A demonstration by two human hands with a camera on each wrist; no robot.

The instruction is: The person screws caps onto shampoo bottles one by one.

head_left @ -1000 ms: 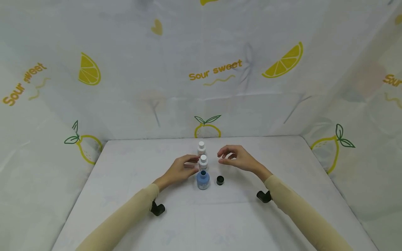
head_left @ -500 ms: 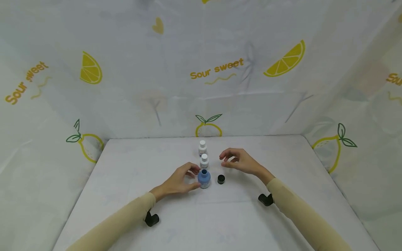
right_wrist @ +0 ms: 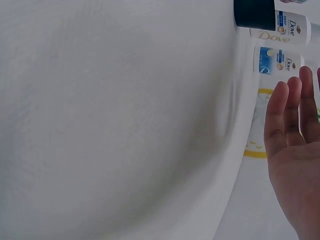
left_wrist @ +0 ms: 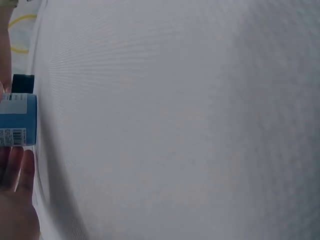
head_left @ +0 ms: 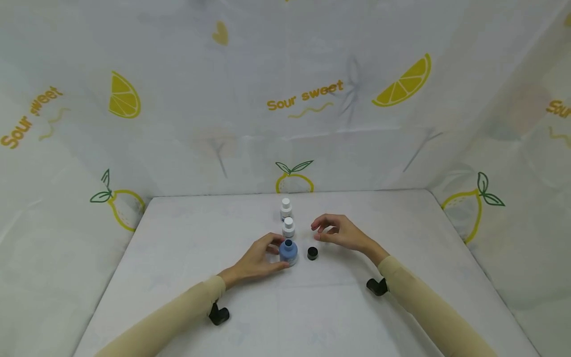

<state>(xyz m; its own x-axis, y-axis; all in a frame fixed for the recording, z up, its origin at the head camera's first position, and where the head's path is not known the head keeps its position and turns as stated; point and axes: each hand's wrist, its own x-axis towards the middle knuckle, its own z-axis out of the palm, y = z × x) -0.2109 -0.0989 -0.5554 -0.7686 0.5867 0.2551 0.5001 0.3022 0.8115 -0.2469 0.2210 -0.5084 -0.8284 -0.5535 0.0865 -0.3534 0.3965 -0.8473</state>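
Observation:
My left hand holds a blue bottle on the table from its left side, thumb across the lower front and fingers behind. The bottle stands upright, uncapped, with its dark mouth showing. In the left wrist view, the label with its barcode shows on the blue bottle, fingers beside it. A black cap lies just right of the bottle. My right hand hovers behind and right of the cap, fingers loosely bent, holding nothing.
Two small white-capped bottles stand in line behind the blue one, a nearer white bottle and a farther white bottle. In the right wrist view, their labels read Dove. A lemon-printed white sheet hangs behind the white table.
My left hand has come from beside the nearer white bottle towards me, onto the blue bottle. My right hand has lowered slightly and stays holding nothing.

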